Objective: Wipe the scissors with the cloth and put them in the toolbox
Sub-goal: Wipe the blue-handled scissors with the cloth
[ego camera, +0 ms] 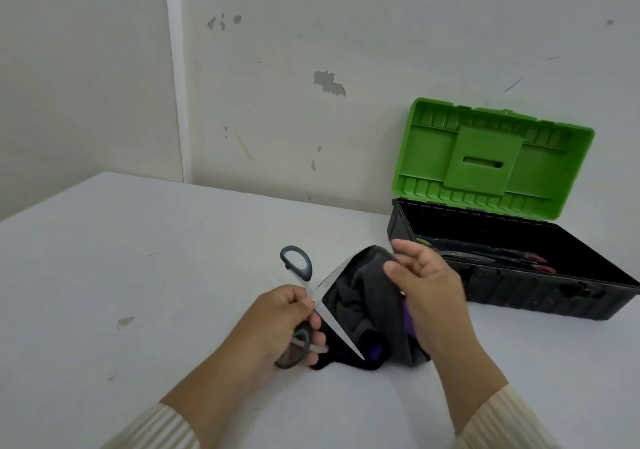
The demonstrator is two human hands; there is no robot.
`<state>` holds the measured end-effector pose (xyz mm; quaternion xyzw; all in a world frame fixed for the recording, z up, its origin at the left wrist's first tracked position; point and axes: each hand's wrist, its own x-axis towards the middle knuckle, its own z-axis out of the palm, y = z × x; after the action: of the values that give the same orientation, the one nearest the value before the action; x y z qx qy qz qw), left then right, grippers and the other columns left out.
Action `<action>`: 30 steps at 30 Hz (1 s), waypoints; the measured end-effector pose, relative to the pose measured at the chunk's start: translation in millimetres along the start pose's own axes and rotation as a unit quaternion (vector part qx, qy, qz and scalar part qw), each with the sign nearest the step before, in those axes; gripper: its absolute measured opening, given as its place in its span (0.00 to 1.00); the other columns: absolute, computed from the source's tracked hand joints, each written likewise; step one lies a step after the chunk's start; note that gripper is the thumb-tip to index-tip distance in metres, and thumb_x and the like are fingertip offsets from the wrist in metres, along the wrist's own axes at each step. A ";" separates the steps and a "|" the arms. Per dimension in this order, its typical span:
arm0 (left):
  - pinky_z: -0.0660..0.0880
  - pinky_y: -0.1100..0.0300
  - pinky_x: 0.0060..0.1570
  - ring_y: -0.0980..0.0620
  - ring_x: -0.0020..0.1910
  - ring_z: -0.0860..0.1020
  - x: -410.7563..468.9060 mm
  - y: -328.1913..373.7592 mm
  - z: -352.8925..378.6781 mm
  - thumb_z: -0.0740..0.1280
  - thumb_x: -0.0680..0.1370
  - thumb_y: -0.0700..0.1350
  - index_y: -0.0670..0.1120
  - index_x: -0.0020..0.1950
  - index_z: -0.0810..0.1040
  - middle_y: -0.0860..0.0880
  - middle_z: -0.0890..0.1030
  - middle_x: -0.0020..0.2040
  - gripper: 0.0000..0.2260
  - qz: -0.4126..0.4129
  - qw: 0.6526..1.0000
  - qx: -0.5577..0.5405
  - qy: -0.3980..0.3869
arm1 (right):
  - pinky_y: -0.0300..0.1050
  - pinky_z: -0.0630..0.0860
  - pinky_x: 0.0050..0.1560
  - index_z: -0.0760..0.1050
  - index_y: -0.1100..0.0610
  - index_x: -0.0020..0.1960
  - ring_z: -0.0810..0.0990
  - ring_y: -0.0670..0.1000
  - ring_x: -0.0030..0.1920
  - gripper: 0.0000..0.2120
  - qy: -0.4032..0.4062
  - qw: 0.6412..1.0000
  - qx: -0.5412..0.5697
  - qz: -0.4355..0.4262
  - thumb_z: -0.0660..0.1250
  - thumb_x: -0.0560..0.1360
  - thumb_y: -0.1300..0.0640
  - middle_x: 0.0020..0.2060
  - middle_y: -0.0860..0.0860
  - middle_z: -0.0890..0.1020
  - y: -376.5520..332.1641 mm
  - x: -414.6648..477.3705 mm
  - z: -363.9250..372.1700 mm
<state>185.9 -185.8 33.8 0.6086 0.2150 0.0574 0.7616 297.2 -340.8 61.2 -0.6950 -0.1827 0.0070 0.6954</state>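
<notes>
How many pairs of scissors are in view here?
2. One grey-handled steel pair, blades open, is held in the left hand over the dark cloth. A red-handled pair, as it seems, lies in the open black toolbox with the green lid; more may be hidden there.

Nothing here can be read. No text, label, brand, number or sign shows on the toolbox [536,293], its lid [426,151], the scissors [332,322] or the cloth [360,303].
</notes>
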 end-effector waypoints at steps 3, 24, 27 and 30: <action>0.76 0.57 0.27 0.45 0.32 0.79 -1.1 -3.5 6.2 0.59 0.80 0.38 0.42 0.41 0.72 0.48 0.77 0.31 0.08 0.007 0.999 0.051 0.007 | 0.24 0.70 0.47 0.82 0.50 0.42 0.77 0.37 0.42 0.08 -0.088 0.957 -0.229 -0.155 0.70 0.69 0.63 0.37 0.38 0.80 0.9 -21.8 26.3; 0.73 0.58 0.28 0.51 0.27 0.76 -2.7 7.3 -3.8 0.60 0.79 0.37 0.41 0.44 0.76 0.46 0.78 0.33 0.06 0.048 0.994 0.082 0.051 | 0.43 0.76 0.52 0.78 0.57 0.48 0.78 0.50 0.44 0.10 0.080 0.982 0.160 0.060 0.66 0.72 0.69 0.44 0.56 0.80 4.8 8.2 -1.5; 0.73 0.58 0.27 0.49 0.27 0.76 -1.7 5.9 -0.6 0.60 0.76 0.33 0.40 0.44 0.77 0.45 0.78 0.32 0.07 0.040 0.993 0.094 0.061 | 0.32 0.74 0.42 0.80 0.52 0.41 0.79 0.42 0.38 0.12 -0.044 0.998 -0.027 -0.025 0.68 0.70 0.68 0.38 0.48 0.81 -5.7 -16.5 27.0; 0.69 0.64 0.22 0.51 0.25 0.74 -6.2 4.2 7.0 0.60 0.76 0.34 0.43 0.46 0.78 0.46 0.79 0.31 0.08 0.055 0.987 0.134 0.062 | 0.27 0.69 0.44 0.81 0.55 0.42 0.75 0.39 0.41 0.06 -0.138 0.935 -0.284 -0.160 0.69 0.70 0.64 0.39 0.42 0.75 2.6 -36.6 54.2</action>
<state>183.8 -193.3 40.6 0.7115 0.2342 0.1074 0.6538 249.3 -298.2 48.0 -0.8171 -0.3803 -0.0611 0.4289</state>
